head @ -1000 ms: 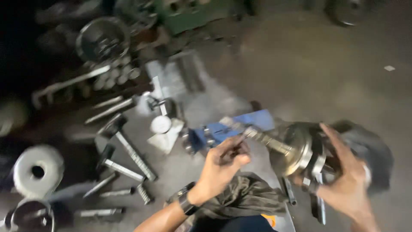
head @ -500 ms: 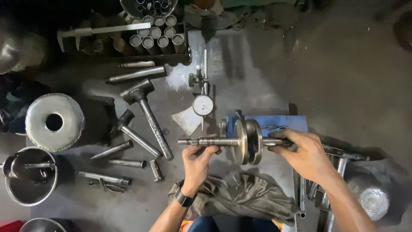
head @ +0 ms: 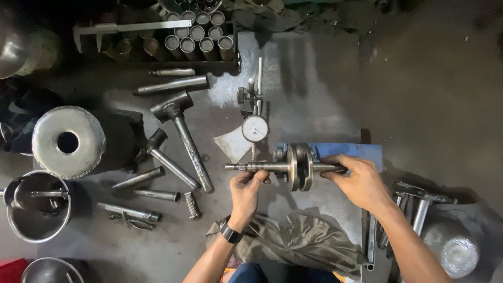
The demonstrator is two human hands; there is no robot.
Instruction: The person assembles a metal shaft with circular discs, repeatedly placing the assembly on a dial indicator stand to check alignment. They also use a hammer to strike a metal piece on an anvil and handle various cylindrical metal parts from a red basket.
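Head view: we look straight down on our hands (head: 304, 183), close, the floor (head: 419, 78) spreading beyond them.

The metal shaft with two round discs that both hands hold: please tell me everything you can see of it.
The grey metal shaft with two round discs looks like bare steel, dull and a little oily. Two thick discs sit close together near its middle, on edge, with a narrow gap between them. A thinner stepped shaft runs out of each side. It lies level, crosswise, over the blue block, just below the round white dial gauge. The left hand grips one shaft end, the right hand the other.
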